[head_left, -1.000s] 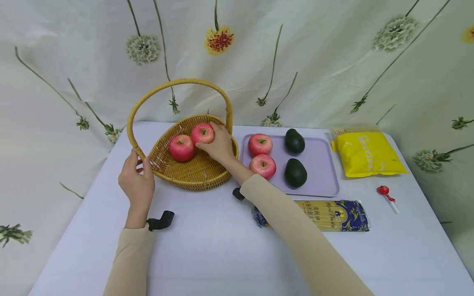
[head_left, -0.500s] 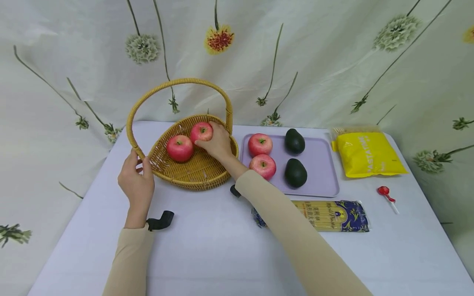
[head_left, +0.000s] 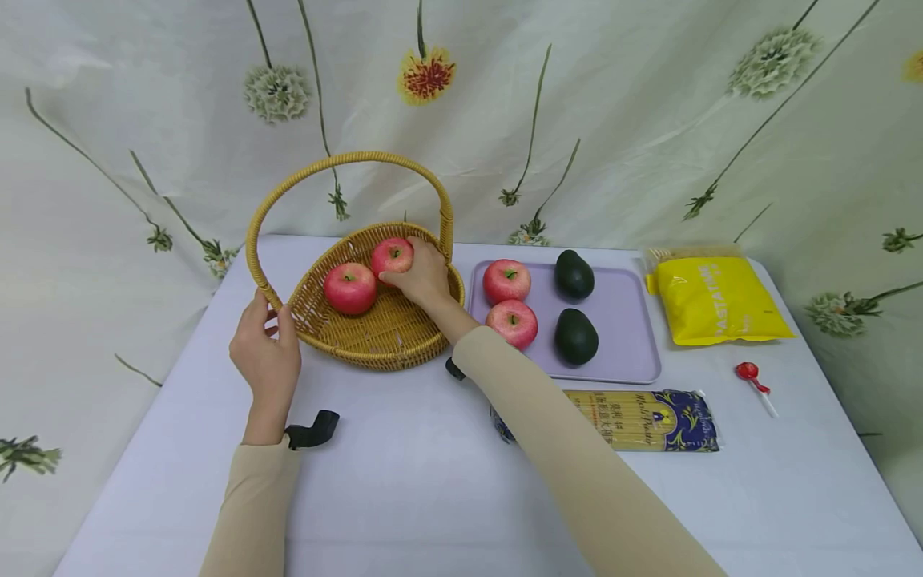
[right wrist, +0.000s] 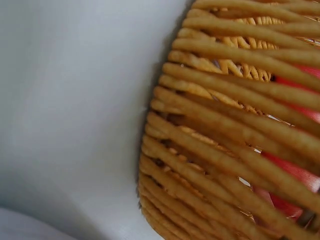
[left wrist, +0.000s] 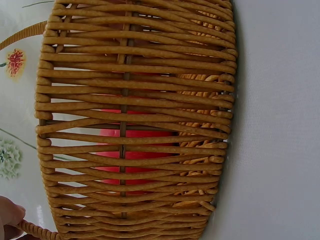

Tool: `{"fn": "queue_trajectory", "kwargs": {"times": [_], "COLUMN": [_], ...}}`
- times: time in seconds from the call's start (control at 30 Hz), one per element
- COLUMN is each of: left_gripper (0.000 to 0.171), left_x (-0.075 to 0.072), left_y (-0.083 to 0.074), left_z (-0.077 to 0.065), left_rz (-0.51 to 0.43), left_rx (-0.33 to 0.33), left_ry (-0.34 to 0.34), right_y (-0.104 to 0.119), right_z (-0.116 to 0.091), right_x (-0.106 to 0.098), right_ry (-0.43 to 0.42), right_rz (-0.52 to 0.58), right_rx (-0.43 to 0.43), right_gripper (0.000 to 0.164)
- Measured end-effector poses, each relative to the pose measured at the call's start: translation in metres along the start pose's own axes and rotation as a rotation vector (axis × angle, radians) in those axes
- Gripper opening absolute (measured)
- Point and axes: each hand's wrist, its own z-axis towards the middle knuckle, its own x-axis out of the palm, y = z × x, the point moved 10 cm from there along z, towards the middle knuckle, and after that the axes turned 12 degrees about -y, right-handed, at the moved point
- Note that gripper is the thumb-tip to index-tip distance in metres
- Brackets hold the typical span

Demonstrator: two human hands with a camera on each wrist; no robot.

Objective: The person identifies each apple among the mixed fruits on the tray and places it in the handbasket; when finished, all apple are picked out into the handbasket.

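A woven basket [head_left: 382, 340] with a tall arched handle stands at the back left of the table. My left hand [head_left: 267, 353] grips the lower left end of that handle, with thumb and fingers around it; the left wrist view shows the fingertips [left wrist: 11, 216] at the handle's base. Inside the basket, my right hand [head_left: 425, 276] holds a red apple [head_left: 392, 256] from its right side, thumb in front. Another red apple [head_left: 350, 288] lies against it on the left. Through the weave, red shows in both wrist views, and the basket wall hides most of the right hand's work.
Right of the basket, a lilac tray [head_left: 627, 320] bears two apples [head_left: 512, 323] and two avocados [head_left: 575, 336]. A spaghetti pack [head_left: 649, 421] lies in front, partly under the right sleeve. Further right are a yellow pasta bag [head_left: 721, 300] and a red lollipop [head_left: 748, 371].
Both apples in the basket have shifted slightly left, the right hand moving with its apple. The right forearm has swung a little left. My left hand keeps its grip on the handle.
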Motion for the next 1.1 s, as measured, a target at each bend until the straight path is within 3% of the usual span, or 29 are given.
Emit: {"fn": "queue_trajectory", "kwargs": {"times": [0.37, 0.9, 1.1], "left_gripper": [0.028, 0.031, 0.032], "left_x": [-0.001, -0.001, 0.0], "left_y": [0.002, 0.0, 0.0], "left_z": [0.0, 0.0, 0.0], "left_rz": [0.007, 0.012, 0.011], "left_rx": [-0.002, -0.009, -0.011], "left_ry": [0.003, 0.012, 0.016], "right_y": [-0.003, -0.002, 0.003], "right_z": [-0.001, -0.004, -0.006], "right_x": [0.015, 0.018, 0.011], "right_ry": [0.103, 0.126, 0.108], "right_rz": [-0.035, 0.017, 0.029], "right_rx": [0.015, 0.04, 0.009], "right_gripper": [0.075, 0.079, 0.076]}}
